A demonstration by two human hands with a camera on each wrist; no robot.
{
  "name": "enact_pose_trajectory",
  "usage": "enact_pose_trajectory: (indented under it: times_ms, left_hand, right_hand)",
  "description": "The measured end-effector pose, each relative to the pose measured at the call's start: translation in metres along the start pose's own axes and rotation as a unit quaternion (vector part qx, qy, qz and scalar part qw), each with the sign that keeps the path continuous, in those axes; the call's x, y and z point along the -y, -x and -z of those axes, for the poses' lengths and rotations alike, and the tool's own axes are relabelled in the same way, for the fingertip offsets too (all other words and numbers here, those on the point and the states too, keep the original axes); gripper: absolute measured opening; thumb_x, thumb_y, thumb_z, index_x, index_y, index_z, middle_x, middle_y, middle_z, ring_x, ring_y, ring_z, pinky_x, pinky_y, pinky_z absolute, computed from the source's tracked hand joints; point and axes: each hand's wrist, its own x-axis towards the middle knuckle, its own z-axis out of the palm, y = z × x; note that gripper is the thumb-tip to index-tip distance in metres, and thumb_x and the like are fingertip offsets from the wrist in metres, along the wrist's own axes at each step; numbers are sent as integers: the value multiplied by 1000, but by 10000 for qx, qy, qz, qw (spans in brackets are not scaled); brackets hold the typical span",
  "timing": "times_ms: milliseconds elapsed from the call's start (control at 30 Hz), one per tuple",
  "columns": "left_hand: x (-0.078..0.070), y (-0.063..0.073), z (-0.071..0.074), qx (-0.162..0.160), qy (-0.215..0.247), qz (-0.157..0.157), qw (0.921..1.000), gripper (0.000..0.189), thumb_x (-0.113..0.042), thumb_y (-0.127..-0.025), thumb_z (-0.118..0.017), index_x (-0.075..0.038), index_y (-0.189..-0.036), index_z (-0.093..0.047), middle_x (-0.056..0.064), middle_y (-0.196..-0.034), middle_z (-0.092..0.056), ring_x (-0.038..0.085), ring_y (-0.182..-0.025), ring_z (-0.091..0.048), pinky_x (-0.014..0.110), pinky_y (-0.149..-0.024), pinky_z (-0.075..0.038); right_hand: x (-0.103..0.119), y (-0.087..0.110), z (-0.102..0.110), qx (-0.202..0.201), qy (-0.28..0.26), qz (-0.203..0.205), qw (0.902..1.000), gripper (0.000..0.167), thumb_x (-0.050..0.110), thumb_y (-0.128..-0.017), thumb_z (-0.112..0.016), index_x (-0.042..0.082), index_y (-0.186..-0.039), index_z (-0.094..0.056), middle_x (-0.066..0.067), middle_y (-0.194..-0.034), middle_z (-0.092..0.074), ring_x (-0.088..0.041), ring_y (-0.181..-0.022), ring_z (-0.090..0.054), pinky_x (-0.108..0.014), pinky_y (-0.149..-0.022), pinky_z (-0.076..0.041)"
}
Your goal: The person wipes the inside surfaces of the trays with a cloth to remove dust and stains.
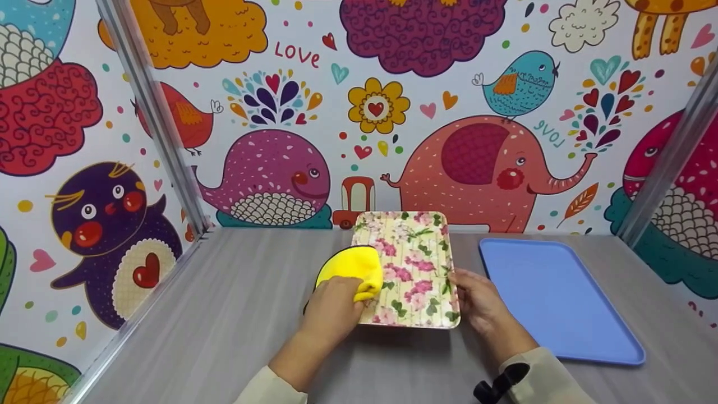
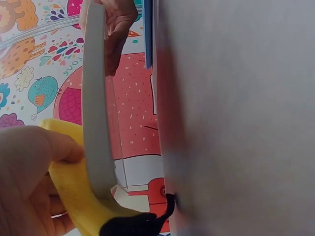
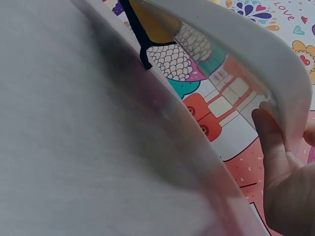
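A floral tray (image 1: pixel 418 269) with pink flowers on a cream ground is held up off the table, seen edge-on in the left wrist view. My right hand (image 1: pixel 479 297) grips its right edge, fingers underneath. In my left hand (image 1: pixel 334 308) is a bunched yellow cloth (image 1: pixel 350 266) with dark edging, pressed against the tray's left side. The left wrist view has the cloth (image 2: pixel 74 187) wrapping the tray's rim, and a black strip hanging from it. From the right wrist, the tray's pale underside shows, with fingers (image 3: pixel 270 137) against it.
A blue tray (image 1: pixel 561 303) lies flat on the grey table (image 1: pixel 224 314), to the right of my right hand. Patterned wall panels (image 1: pixel 269 174) stand behind and at both sides, with metal posts (image 1: pixel 162 123) at the corners.
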Motion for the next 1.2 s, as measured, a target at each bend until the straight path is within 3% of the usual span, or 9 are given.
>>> enact_pose_trajectory:
  times_ms: [133, 300, 700, 967, 1200]
  left_hand:
    - [3, 0, -4, -63, -70, -203, 9997, 16, -24, -90, -80, -10, -98, -78, 1, -88, -74, 17, -78, -59, 35, -80, -56]
    - [3, 1, -8, -72, -167, -200, 9996, 18, -27, -91, -80, -11, -101, -79, 1, -90, -77, 17, -78, -61, 36, -82, -57]
    - [-1, 5, -13, -192, -467, -570, 9971, 12, -21, -89, -79, -11, -84, -73, -1, -67, -64, 16, -61, -48, 30, -63, -49]
    - [-11, 8, -10, -38, -504, -452, 9977, 22, -23, -89, -79, -8, -105, -79, 5, -83, -77, 20, -69, -64, 36, -76, -62]
    - [-22, 4, -7, 263, -25, -65, 9996, 19, -24, -91, -78, -9, -103, -77, 1, -80, -73, 16, -69, -57, 35, -79, -60]
  right_hand:
    - [-2, 0, -2, -128, -78, 28, 9999, 17, 4, -103, -56, 8, -103, -72, 0, -78, -76, -9, -68, -72, -24, -62, -61]
    - [-4, 0, -2, -240, -104, 32, 9997, 17, 4, -103, -57, 9, -105, -73, 0, -79, -76, -9, -67, -71, -23, -62, -61]
    - [-8, -1, -5, -473, -107, 141, 9987, 14, 4, -102, -58, 7, -103, -71, 1, -77, -75, -8, -65, -70, -23, -59, -60]
    - [-6, -1, -6, -545, -75, 157, 9984, 14, 4, -103, -56, 6, -107, -69, 1, -77, -74, -7, -66, -70, -23, -59, -60]
    - [-5, 1, -9, -542, -200, 194, 9981, 15, 4, -103, -56, 8, -105, -70, 1, -80, -75, -9, -69, -72, -24, -62, -61]
